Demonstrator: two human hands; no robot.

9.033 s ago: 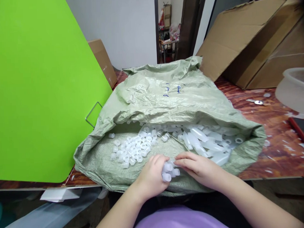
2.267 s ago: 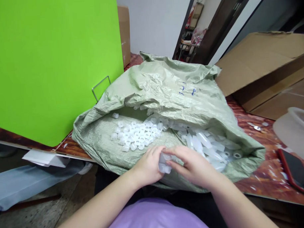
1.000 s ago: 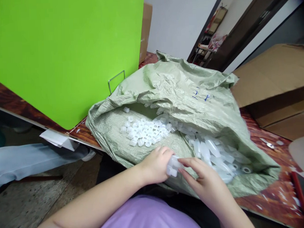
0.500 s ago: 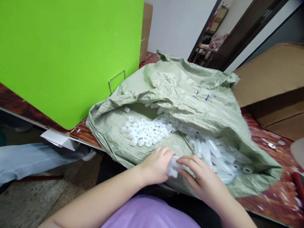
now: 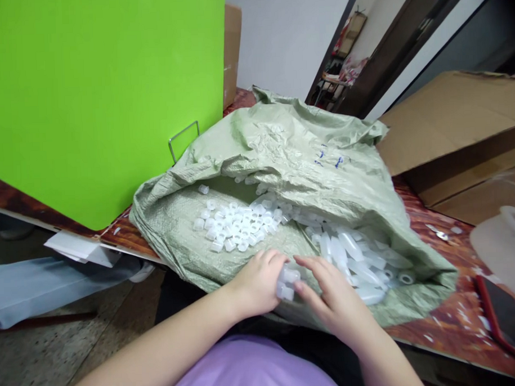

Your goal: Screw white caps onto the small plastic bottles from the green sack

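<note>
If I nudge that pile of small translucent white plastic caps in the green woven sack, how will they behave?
The small translucent white plastic caps look hollow and thin-walled, so probably very light. They lie loose, so a push would likely scatter them. Being short cylinders, some may roll across the green woven sack, though its rumpled folds may catch them.

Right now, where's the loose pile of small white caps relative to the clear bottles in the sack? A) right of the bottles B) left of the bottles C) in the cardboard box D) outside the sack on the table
B: the small white caps lie in the left part of the open green sack, the clear bottles to their right, and the left hand holds a few small clear pieces beside the right hand.
</note>
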